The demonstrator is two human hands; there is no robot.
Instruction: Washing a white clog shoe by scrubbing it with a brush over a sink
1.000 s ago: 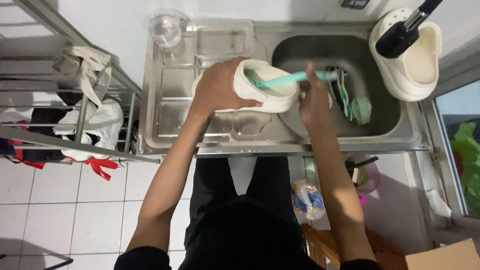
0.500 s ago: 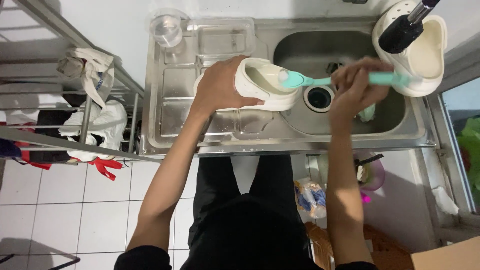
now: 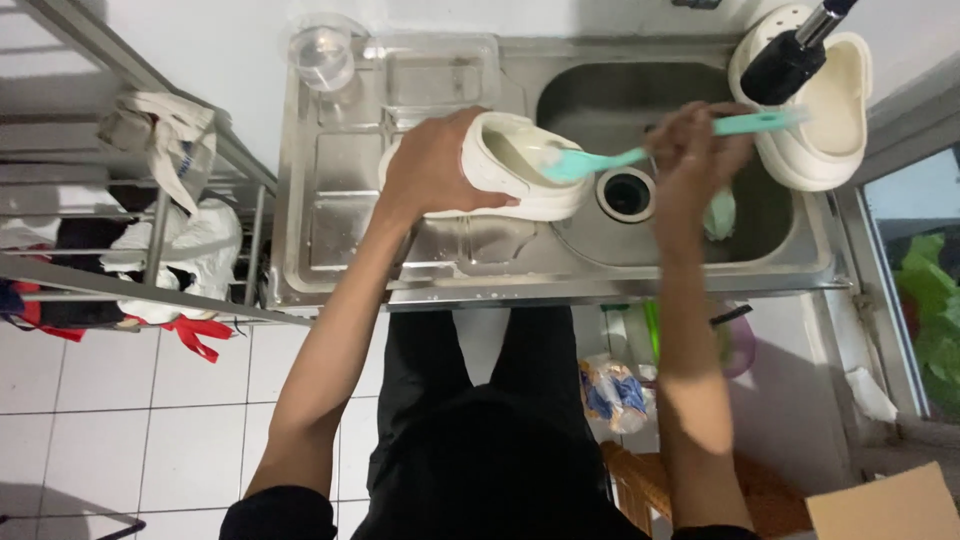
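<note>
My left hand (image 3: 432, 165) grips a cream clog shoe (image 3: 525, 170) at its heel, holding it at the left rim of the steel sink (image 3: 700, 250). My right hand (image 3: 695, 155) holds a teal long-handled brush (image 3: 650, 150). The brush head rests inside the opening of the shoe. The second cream clog (image 3: 815, 110) sits at the sink's right corner, under the black tap head (image 3: 785, 62).
The drain hole (image 3: 627, 192) lies just right of the held shoe. A pale green object (image 3: 718, 215) lies in the basin. A clear cup (image 3: 322, 52) and clear tray (image 3: 435, 78) stand on the drainboard. A metal rack with cloths (image 3: 165, 140) stands at left.
My right hand pulled the brush out toward the right, over the basin, then moved slightly back left. The brush head went from deep inside the shoe to its opening. My left hand kept still.
</note>
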